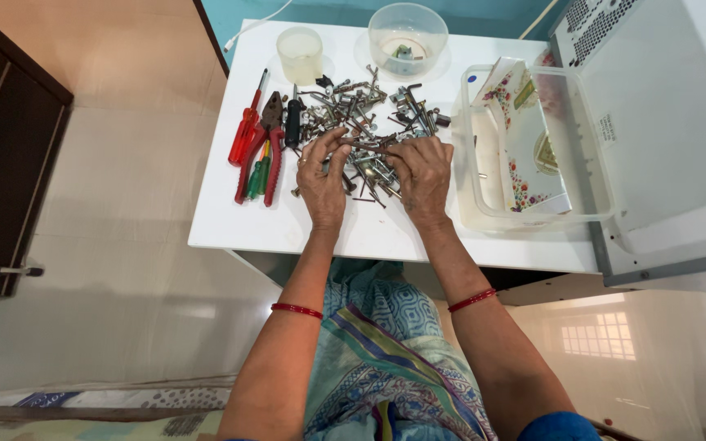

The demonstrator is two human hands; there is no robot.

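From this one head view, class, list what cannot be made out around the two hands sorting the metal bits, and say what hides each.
1. Head view: pieces under the left hand and right hand; the hands cover that part of the pile of screws and bolts.
2. Whether either hand grips a piece: fingertips are buried in the pile.
3. Small item in the round clear bowl: too small to identify.
4. White appliance: cut off by the right edge.
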